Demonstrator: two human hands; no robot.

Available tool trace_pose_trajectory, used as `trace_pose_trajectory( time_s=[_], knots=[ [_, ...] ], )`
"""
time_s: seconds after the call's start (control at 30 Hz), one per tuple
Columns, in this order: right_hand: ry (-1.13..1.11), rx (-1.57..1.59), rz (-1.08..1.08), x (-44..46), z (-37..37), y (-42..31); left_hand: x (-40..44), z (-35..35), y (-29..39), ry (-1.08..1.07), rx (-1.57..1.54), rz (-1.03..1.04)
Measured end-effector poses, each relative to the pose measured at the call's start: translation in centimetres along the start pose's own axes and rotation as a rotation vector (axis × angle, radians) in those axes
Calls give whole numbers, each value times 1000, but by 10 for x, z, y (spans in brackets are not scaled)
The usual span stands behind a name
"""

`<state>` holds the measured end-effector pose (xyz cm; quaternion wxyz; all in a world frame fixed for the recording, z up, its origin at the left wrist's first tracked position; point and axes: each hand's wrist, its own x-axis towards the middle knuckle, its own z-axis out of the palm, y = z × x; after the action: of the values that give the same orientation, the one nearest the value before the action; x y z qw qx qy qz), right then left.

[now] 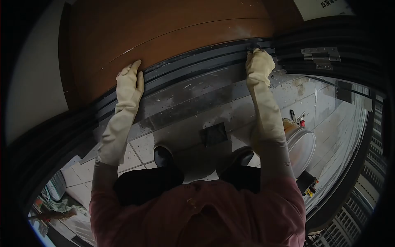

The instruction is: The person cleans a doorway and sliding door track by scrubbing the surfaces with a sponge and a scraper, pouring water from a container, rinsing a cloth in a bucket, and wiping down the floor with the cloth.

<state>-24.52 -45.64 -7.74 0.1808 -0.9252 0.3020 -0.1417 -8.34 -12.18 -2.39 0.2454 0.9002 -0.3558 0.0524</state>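
Long cream rubber gloves cover both hands and forearms. My left hand (130, 84) rests at the left on the edge of the brown wooden floor (164, 37), its fingers stretched out and the thumb apart, beside the dark metal door track (197, 57). At the right end of this track, my right hand (260, 66) is closed around a small dark thing (254, 46). Most of that thing is hidden by the glove, so its kind does not show. A whitish wet smear lies on the wood just beyond it.
Wet grey tiles (181, 105) with a dark square patch (214, 134) lie between my boots and the track. To the right stand a white bucket (302, 150) and small hand tools (297, 117). Folded dark door panels with a hinge (321, 56) border the right side.
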Motion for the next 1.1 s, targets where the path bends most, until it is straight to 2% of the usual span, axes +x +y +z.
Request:
trace_pose_trajectory(
  time_s=[0.03, 0.1, 0.17, 0.23, 0.27, 0.37, 0.47, 0.5, 0.53, 0.57, 0.67, 0.7, 0.77, 0.83, 0.9, 0.93, 0.97, 1.07, 1.1],
  knots=[
    [-86, -116, 8, -11, 14, -15, -1, 3, 1, 27, 28, -38],
    [-262, -348, -6, -23, -16, -124, 0, -1, 3, 22, 15, -38],
    [-400, -345, -230, -40, 8, -176, -1, 1, 1, -6, -51, -70],
    [-338, -329, -357, -32, 4, -155, -6, 4, -8, -13, -58, -60],
    [-262, -329, -284, -21, -7, -129, -14, 1, -10, -22, -66, -67],
    [61, 535, 145, 4, 87, 44, -17, -5, -10, -13, 31, -2],
    [-218, -329, 100, -4, -11, -34, -17, -7, -6, -7, 44, 28],
    [-93, -485, -133, -20, -27, -99, -16, -5, -8, -11, 59, 21],
    [-362, -373, -196, -31, -2, -139, -14, -1, -9, -11, 70, 15],
    [-349, -378, -184, -32, -3, -134, -15, -2, -10, -26, 68, -28],
    [-161, -287, -408, -46, 3, -120, -19, 0, -17, -11, 78, 33],
    [-4, -316, -295, -34, -11, -78, -18, -4, -13, -23, 72, 41],
    [-9, -263, -52, -8, 12, 6, -16, -2, -14, -21, 83, 63],
    [117, -260, -31, 1, 37, 41, -15, -2, -12, -8, 89, 90],
    [-40, -436, -81, -12, -35, -75, -15, -1, -11, -12, 119, 67],
    [-165, -445, -230, -25, -1, -112, -14, -1, -13, -1, 121, 70],
    [-159, -444, -231, -23, -1, -109, -15, -3, -12, -15, 99, 56],
    [-207, -331, -505, -34, 8, -96, -21, -3, -13, -48, 94, 32],
    [-195, -445, -352, -20, -31, -72, -20, -3, -15, -24, 90, 83]
  ],
)
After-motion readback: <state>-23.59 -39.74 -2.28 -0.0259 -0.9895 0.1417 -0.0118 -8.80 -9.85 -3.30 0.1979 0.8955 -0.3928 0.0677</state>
